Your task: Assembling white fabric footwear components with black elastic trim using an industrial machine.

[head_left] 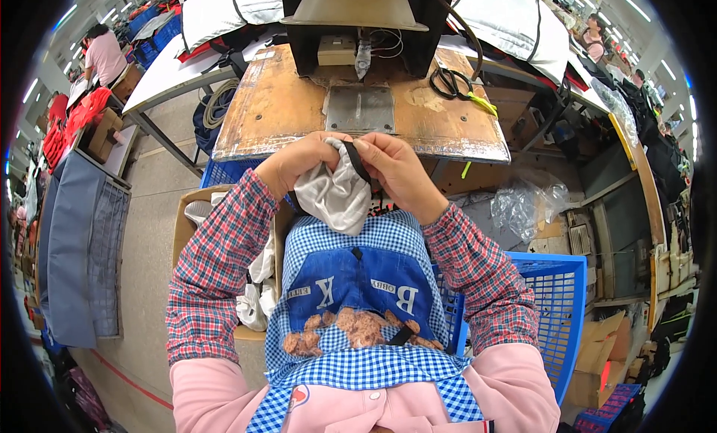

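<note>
A light grey fabric piece (336, 190) with a black band (355, 161) along its edge hangs bunched over my lap, at the near edge of a worn wooden worktable (287, 97). The fingers of my left hand (302, 162) are closed on the cloth's upper part, some of them tucked behind it. With thumb and fingertips my right hand (399, 168) pinches the top of the black band. Both hands almost meet there. Behind them stands a dark machine (358, 14), with a metal plate (360, 109) set into the tabletop before it.
Black-handled scissors (451, 82) with a yellow-green strip (484, 104) lie at the table's right. A cardboard box (185, 231) holding white cloth pieces stands left of my lap. A blue plastic crate (575, 313) is on the right, and clear plastic wrap (526, 209) lies beyond it.
</note>
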The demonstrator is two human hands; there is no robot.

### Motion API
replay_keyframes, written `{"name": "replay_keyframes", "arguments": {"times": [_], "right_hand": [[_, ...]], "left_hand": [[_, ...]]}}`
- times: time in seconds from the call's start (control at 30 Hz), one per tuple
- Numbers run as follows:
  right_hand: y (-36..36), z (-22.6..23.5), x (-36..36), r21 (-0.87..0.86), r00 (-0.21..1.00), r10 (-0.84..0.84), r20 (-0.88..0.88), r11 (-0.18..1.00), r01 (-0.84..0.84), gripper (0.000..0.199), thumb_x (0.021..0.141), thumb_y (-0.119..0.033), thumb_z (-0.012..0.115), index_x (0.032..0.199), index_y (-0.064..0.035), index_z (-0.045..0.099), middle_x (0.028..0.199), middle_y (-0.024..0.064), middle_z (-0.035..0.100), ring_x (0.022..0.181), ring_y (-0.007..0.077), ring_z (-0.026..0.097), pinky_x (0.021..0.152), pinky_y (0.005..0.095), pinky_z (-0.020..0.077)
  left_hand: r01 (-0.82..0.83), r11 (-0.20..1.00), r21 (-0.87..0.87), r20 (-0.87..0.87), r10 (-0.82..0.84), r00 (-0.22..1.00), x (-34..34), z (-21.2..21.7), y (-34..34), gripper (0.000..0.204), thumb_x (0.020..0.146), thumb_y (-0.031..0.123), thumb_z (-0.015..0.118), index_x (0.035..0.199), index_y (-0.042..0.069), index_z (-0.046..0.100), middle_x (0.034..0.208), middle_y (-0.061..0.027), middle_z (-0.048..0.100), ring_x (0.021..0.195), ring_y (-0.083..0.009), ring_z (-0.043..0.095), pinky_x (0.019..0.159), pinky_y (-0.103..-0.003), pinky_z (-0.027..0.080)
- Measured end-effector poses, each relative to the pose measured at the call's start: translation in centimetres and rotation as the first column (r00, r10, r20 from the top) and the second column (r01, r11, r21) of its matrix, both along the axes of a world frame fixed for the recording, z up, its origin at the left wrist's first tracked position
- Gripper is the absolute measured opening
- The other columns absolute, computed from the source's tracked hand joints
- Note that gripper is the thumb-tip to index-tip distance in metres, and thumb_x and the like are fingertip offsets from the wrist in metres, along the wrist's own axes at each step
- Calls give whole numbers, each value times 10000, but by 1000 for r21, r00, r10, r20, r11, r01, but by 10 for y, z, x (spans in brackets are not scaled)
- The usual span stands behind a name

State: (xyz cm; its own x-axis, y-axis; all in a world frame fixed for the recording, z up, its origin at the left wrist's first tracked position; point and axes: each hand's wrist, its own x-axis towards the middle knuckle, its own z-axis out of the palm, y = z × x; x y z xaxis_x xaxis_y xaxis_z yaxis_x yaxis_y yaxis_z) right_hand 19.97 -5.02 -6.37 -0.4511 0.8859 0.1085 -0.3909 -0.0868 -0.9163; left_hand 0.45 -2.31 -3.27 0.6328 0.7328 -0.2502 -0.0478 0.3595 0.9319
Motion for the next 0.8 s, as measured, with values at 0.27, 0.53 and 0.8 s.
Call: {"name": "replay_keyframes", "arguments": {"times": [0.27, 0.53, 0.8], "right_hand": [[-19, 3, -10, 130, 952, -128, 279, 987, 94, 196, 969, -206, 576, 965, -24, 648, 766, -51, 589, 693, -1, 500, 611, 171, 419], [-35, 16, -13, 498, 790, -397, 467, 856, 136, 226, 915, -189, 629, 948, 31, 670, 757, 93, 682, 669, 87, 606, 617, 244, 489], [-44, 17, -22, 498, 779, -443, 443, 845, 198, 218, 904, -181, 639, 921, 36, 660, 753, 117, 687, 662, 114, 641, 603, 263, 502]], "left_hand": [[173, 307, 936, -324, 559, 763, 3, 15, -83, 554, 809, 208, 621, 1278, -43, 465, 1220, -251, 534, 1136, -397, 517, 976, -421, 408], [65, 488, 871, -396, 617, 680, 14, 11, -112, 700, 794, 311, 688, 1312, -82, 429, 1222, -238, 565, 1096, -395, 550, 952, -426, 428], [152, 313, 937, -340, 733, 589, 22, -5, -107, 343, 821, 155, 643, 1112, -16, 583, 1002, -193, 640, 945, -368, 591, 853, -429, 455]]}}
